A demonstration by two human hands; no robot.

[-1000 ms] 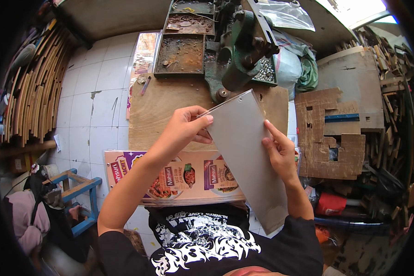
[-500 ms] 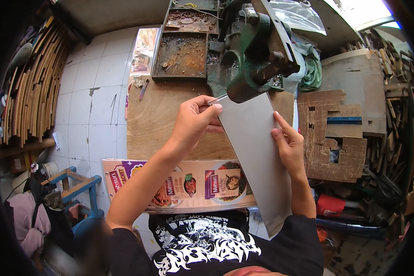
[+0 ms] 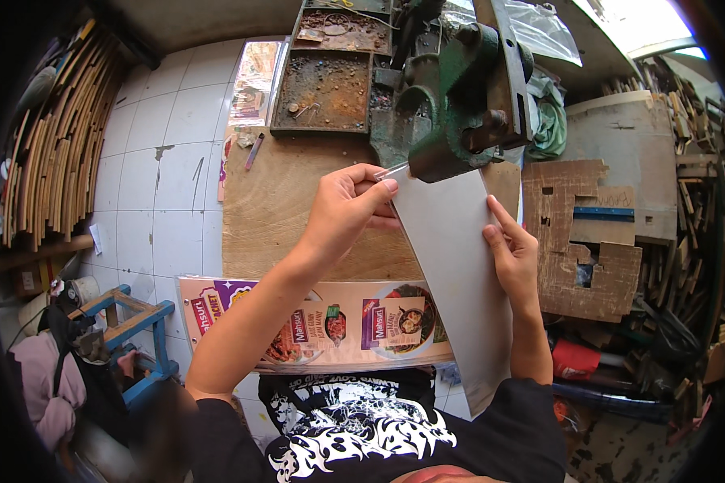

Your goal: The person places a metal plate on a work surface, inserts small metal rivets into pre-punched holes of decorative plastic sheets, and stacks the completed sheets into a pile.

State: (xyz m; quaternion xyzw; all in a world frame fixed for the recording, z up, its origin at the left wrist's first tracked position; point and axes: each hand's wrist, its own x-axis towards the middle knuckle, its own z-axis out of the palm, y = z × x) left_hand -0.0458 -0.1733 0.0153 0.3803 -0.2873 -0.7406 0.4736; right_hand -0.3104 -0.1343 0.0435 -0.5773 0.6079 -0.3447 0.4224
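the grey metal sheet [image 3: 451, 274] has slid up toward twelve o'clock, its top edge now under the green press [image 3: 467, 97], apparently. left hand [image 3: 342, 213] pinches its corner; right hand [image 3: 511, 253] grips its three-o'clock edge.

Sheet's far edge [image 3: 403, 167] under green press [image 3: 467, 88]

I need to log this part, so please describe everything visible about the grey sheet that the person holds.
The grey sheet is a long, flat, plain strip that looks like thin metal. It runs from the person's chest up to the green press, its far corner at the tool's head. The left hand pinches its upper left corner; the right hand steadies its right edge. It hangs above the wooden board.
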